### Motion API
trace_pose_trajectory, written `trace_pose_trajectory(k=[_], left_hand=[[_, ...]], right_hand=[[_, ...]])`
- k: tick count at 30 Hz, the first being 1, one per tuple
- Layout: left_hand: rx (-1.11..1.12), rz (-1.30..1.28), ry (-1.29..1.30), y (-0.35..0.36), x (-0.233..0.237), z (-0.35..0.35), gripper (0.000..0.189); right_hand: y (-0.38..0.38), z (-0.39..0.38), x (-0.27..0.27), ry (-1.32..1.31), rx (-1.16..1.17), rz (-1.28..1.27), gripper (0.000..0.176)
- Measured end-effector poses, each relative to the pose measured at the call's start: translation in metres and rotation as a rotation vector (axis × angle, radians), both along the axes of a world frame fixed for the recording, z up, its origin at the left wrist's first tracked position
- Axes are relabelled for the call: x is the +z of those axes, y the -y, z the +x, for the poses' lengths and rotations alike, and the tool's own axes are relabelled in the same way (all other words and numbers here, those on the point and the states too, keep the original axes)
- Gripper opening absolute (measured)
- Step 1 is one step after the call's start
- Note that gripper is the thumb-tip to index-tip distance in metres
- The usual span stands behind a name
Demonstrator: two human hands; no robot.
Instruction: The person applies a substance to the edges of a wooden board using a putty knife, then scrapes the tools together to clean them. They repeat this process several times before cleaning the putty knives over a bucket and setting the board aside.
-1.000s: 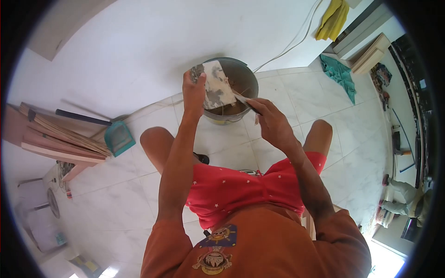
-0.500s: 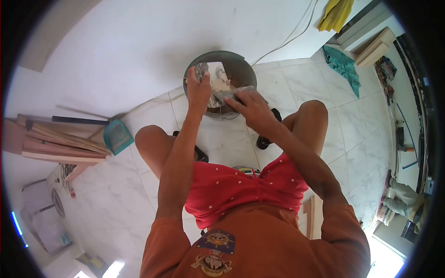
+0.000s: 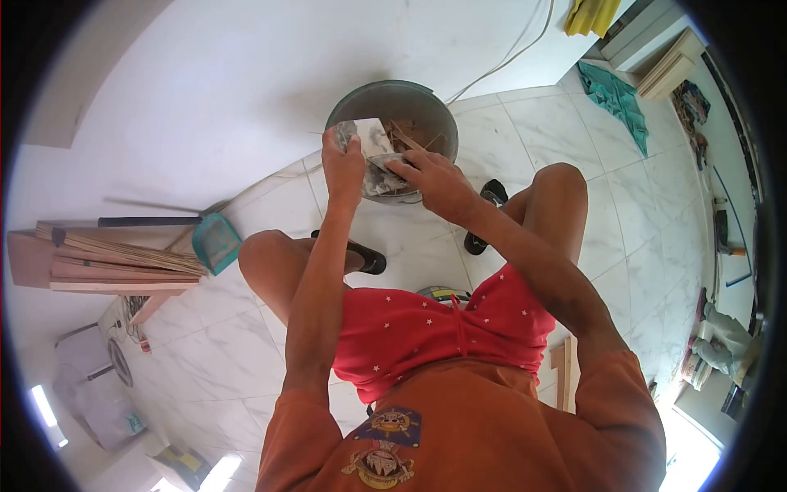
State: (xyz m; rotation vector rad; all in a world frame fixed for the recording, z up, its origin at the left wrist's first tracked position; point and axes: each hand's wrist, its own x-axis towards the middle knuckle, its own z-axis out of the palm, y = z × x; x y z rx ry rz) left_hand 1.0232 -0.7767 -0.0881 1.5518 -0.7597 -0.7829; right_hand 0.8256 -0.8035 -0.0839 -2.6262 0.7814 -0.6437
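Observation:
My left hand (image 3: 344,170) is closed on the left edge of a flat, pale rectangular piece (image 3: 373,134) with grey smears, like a tile or board. My right hand (image 3: 443,184) is closed, its fingers on a thin grey flat piece (image 3: 388,161) that lies against the lower part of the pale one. Whether this grey piece is a scraper blade or a fragment, I cannot tell. Both hands are over the near side of a dark green round bucket (image 3: 381,87). Inside the bucket, brown debris and thin wood scraps (image 3: 410,141) show beyond my fingers.
A white wall rises behind the bucket, with a cable (image 3: 508,61) along it. To the left stand a teal dustpan (image 3: 217,243) and stacked wooden boards (image 3: 123,266). A green cloth (image 3: 613,102) lies on the tiled floor (image 3: 541,131) at upper right.
The pale piece has tipped and sits a little lower. My right hand has shifted slightly left, and the grey piece's right end no longer sticks out past my fingers. The view has shifted slightly.

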Motion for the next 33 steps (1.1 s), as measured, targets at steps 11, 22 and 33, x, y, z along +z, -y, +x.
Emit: trace_pose_trajectory(k=[11,22,33], left_hand=[[-0.031,0.032,0.122,-0.01,0.008,-0.004,0.043],[-0.025,-0.05,-0.246,-0.012,0.018,0.013,0.035],[-0.175,0.09,-0.666,-0.017,0.029,0.016,0.032]], right_hand=[[0.003,0.011,0.002,-0.041,-0.077,0.125,0.059],[0.054,-0.006,0.016,0.21,-0.349,0.476,0.042],[0.065,-0.013,0.042,0.885,-0.248,1.714,0.04]])
